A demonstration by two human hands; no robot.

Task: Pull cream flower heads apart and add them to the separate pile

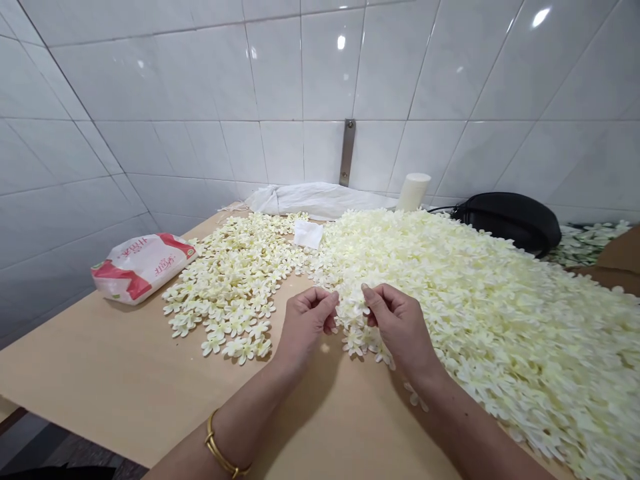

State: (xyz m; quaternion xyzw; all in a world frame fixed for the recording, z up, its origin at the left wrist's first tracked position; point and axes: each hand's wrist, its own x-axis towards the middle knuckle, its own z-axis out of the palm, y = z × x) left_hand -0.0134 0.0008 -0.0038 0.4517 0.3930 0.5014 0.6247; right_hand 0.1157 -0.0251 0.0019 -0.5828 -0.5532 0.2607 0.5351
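My left hand (313, 317) and my right hand (395, 317) are close together over the table, thumbs and forefingers pinched. Between the fingertips is a pale cream artificial flower (351, 305), which both hands seem to pinch by its edges; it blends with the blossoms behind it. A big heap of white-yellow artificial flowers (480, 293) spreads behind and to the right of my right hand. Left of my left hand lies a smaller, flatter pile of similar flowers (235, 273). One loose flower (416, 397) is partly hidden beneath my right forearm.
A red-and-white plastic packet (145, 267) sits on the wooden table (125, 373) at the left. A white paper piece (308, 235) lies between the piles. Along the tiled wall are white sheeting (310, 199), a cream cylinder (414, 192), a black case (507, 221) and cardboard (617, 257).
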